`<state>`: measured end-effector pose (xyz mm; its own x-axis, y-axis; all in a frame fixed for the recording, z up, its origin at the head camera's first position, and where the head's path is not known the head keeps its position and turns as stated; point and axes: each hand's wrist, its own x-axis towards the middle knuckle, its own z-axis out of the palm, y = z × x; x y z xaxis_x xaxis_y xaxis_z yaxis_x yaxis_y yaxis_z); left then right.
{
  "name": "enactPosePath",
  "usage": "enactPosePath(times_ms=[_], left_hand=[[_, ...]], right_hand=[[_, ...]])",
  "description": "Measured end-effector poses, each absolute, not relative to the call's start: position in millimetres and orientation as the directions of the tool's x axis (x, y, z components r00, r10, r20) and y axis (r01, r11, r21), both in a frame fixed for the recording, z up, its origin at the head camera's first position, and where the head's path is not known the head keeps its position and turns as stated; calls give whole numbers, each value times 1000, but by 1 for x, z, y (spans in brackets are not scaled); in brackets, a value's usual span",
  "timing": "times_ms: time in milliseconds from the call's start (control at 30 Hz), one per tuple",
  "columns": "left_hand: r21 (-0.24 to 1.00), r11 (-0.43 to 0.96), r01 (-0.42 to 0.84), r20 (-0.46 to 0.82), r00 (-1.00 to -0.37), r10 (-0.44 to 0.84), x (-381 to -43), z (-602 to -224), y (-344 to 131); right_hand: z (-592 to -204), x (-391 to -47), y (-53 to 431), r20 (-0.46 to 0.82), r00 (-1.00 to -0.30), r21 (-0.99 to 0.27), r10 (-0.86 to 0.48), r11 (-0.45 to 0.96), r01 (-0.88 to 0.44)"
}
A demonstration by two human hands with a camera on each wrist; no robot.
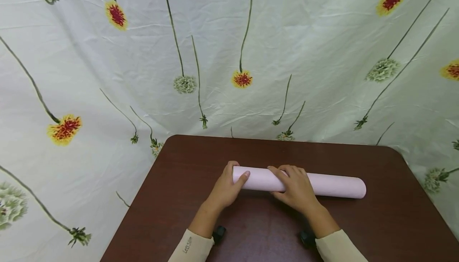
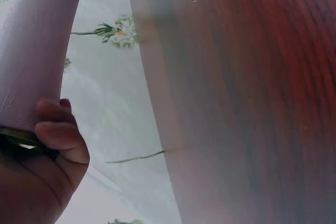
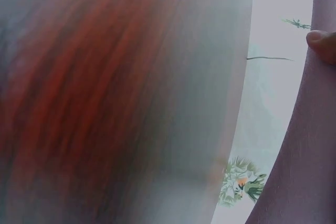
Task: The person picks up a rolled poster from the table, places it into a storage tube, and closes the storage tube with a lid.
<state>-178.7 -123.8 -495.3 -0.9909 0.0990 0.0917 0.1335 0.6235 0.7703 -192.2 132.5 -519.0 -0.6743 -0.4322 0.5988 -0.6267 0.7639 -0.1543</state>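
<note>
A pale pink roll point(image 1: 337, 185), likely of paper or wallpaper, lies crosswise above the brown table in the head view. My left hand point(image 1: 226, 186) grips its left end, thumb on the near side and fingers behind. Around the part left of the middle, my right hand point(image 1: 297, 186) holds the roll with fingers over the top and thumb toward the left. In the left wrist view, curled fingers point(image 2: 60, 129) press on the roll point(image 2: 42, 40) near its open, hollow end. The right wrist view shows a fingertip point(image 3: 317, 38) against the roll point(image 3: 310, 156).
The dark brown table point(image 1: 201, 154) has rounded far corners. Behind it and to both sides hangs a white cloth point(image 1: 215, 106) printed with flowers. Small dark devices sit at the left wrist point(image 1: 218, 234) and the right wrist point(image 1: 306, 238).
</note>
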Motion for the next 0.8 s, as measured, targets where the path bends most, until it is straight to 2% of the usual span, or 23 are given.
enactPosePath(times_ms=[267,500,800], left_hand=[[726,677,118,80,-993,87,-177,-497,-125],[742,663,101,90,-995,52,-177,-501,-129],[742,666,76,123,-992,-24,-177,-503,-133]], right_hand=[[-523,-193,130,563,-695,-150,-447,772,-617],[-522,-193,129,543,-702,-153,-461,768,-622],[-520,-191,136,530,-731,-296,-429,714,-634]])
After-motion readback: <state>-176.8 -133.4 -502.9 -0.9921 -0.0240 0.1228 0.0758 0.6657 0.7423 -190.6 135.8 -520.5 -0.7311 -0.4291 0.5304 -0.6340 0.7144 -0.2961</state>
